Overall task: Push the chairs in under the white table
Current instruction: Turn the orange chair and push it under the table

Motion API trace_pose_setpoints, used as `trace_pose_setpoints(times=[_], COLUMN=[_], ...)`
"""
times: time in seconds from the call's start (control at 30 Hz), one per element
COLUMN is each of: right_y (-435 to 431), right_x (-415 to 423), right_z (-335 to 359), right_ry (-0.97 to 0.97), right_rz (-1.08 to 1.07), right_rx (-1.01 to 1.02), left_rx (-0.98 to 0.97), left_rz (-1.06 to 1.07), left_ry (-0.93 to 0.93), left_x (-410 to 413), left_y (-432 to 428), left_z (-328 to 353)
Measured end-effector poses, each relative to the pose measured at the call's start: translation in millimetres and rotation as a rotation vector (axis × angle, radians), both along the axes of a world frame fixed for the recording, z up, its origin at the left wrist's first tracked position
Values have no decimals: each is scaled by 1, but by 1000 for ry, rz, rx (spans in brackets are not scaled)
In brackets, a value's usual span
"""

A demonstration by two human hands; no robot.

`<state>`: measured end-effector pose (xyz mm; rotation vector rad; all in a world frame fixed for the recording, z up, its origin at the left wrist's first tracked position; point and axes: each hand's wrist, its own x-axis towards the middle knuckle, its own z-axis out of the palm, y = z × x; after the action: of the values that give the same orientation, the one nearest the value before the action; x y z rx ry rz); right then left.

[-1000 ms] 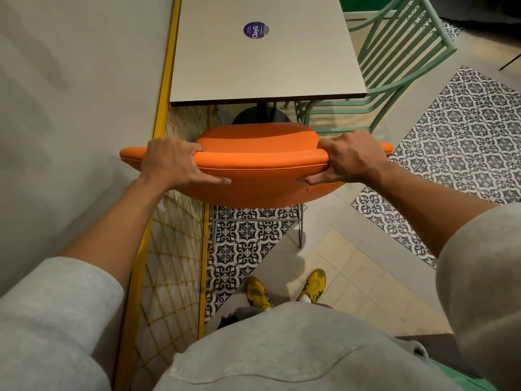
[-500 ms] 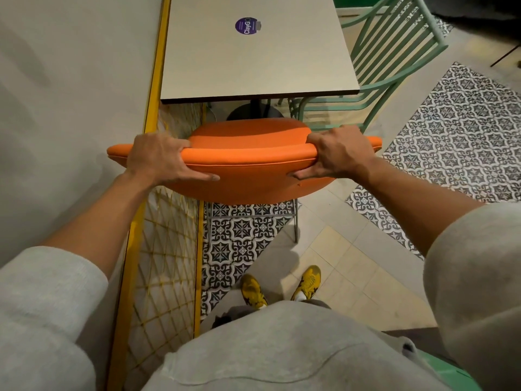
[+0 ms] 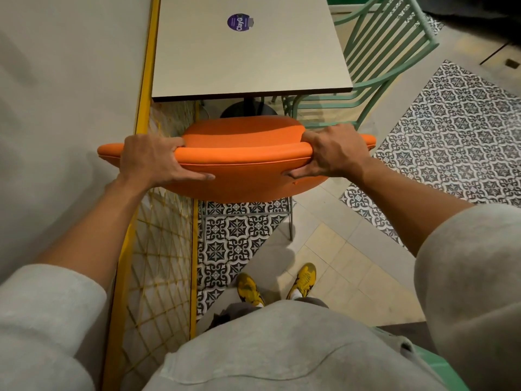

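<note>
An orange padded chair (image 3: 242,156) stands in front of me, facing the near edge of the white table (image 3: 242,60). My left hand (image 3: 152,159) grips the left part of the chair's backrest top, and my right hand (image 3: 335,150) grips the right part. The front of the seat lies close to the table's dark edge, with the black table base (image 3: 248,110) showing between them. A mint green metal chair (image 3: 375,60) stands at the table's right side, its seat partly under the tabletop.
A grey wall with a yellow frame (image 3: 143,80) and a yellow wire grid (image 3: 158,249) runs along the left. A purple sticker (image 3: 238,22) sits on the tabletop. Patterned and plain floor tiles (image 3: 451,136) lie to the right. My yellow shoes (image 3: 276,286) stand behind the chair.
The orange chair has slid a little forward toward the table, with both hands still holding its backrest. My view has shifted slightly with it.
</note>
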<state>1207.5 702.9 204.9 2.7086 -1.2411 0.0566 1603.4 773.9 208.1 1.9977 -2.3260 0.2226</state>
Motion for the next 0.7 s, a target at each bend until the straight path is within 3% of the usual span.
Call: trace_pose_setpoints(times=[0.23,0.4,0.7], right_y=[2,-5,-15], right_x=[2,-4,-104], right_z=[8,18,21], right_ry=[-6,27,-55], right_rz=[20,72,-60], right_rx=[30,173,307], left_rx=[55,257,614], left_rz=[-4,-99,-200], left_ry=[6,40,60], left_x=[-2,-10,-153], left_y=[2,-10,-46], left_z=[3,16,33])
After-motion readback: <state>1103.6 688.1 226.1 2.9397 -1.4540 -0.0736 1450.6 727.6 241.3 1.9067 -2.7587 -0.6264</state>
